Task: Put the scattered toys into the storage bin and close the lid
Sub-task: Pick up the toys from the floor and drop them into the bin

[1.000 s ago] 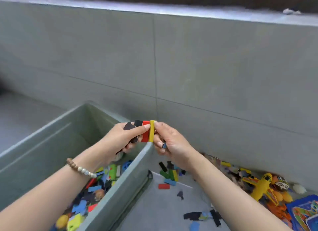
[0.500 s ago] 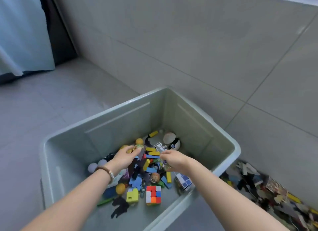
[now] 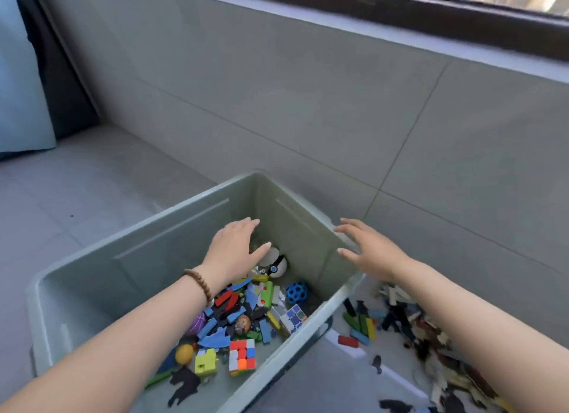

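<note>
Hovering at bin (image 3: 172,252) | left hand (image 3: 231,252), right hand (image 3: 372,252) splayed | floor toys (image 3: 400,320) blurred (some cropped)

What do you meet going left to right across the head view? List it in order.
curtain → bead bracelet → colour cube → blue ball → right hand

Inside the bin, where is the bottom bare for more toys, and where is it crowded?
Bare: the bin bottom along its left wall, and the near corner around the black flat piece. Crowded: from the black-and-white ball to the colour cube, by the right wall.
</note>
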`<state>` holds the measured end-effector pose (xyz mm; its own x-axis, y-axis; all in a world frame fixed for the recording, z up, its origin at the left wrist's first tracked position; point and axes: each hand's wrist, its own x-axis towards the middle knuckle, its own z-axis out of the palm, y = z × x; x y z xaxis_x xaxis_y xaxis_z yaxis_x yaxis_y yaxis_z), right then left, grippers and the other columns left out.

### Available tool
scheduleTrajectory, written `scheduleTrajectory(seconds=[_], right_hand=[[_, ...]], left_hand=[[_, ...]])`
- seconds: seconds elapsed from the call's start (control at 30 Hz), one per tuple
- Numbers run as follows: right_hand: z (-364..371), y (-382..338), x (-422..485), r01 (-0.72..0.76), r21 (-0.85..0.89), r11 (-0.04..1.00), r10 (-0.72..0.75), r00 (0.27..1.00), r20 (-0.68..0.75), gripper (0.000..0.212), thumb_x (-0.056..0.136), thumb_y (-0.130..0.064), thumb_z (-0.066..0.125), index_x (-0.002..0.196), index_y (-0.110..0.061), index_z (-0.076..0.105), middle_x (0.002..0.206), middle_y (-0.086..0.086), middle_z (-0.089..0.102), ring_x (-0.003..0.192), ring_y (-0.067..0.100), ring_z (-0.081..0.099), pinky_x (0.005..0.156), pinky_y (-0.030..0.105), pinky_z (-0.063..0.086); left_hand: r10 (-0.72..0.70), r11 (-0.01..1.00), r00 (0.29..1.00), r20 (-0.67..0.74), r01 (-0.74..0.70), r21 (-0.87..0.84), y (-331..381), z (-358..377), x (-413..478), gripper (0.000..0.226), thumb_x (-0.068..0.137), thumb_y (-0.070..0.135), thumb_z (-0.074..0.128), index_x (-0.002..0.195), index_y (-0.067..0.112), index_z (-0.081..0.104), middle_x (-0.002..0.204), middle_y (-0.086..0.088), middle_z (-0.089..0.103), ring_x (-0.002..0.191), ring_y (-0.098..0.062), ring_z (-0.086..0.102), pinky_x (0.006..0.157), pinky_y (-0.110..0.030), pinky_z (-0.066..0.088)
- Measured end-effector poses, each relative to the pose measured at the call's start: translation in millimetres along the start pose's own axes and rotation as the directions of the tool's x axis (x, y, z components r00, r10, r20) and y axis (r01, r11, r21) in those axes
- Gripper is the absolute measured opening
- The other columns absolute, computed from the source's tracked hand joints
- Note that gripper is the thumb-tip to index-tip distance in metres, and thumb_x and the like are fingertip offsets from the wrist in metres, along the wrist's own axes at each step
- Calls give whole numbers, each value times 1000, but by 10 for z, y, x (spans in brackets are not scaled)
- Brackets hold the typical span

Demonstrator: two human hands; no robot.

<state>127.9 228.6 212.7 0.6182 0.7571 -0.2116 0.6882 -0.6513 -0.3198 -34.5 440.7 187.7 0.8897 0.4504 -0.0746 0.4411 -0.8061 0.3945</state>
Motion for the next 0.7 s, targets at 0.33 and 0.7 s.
scheduleTrajectory(seconds=[0.33,0.7], right_hand=[[119,1705,-1125,-336,176,925,330,942,66,47,94,-34,52,139,-27,39,151,-3,31,135,15,36,108,27,29],[1788,2456,-1338,-457,479,750,404,889,215,44,86,-28,66,127,-21,54,135,-3,48,115,15,52,96,25,42]], left_hand=[[391,917,920,-6,-391,-76,1863,928,128,47,96,41,45,137,20,44,140,3,46,132,-13,36,105,-25,28],[222,936,828,514,-328,124,1626,2806,22,51,91,31,53,138,20,39,135,-2,45,121,-21,44,92,-31,43]])
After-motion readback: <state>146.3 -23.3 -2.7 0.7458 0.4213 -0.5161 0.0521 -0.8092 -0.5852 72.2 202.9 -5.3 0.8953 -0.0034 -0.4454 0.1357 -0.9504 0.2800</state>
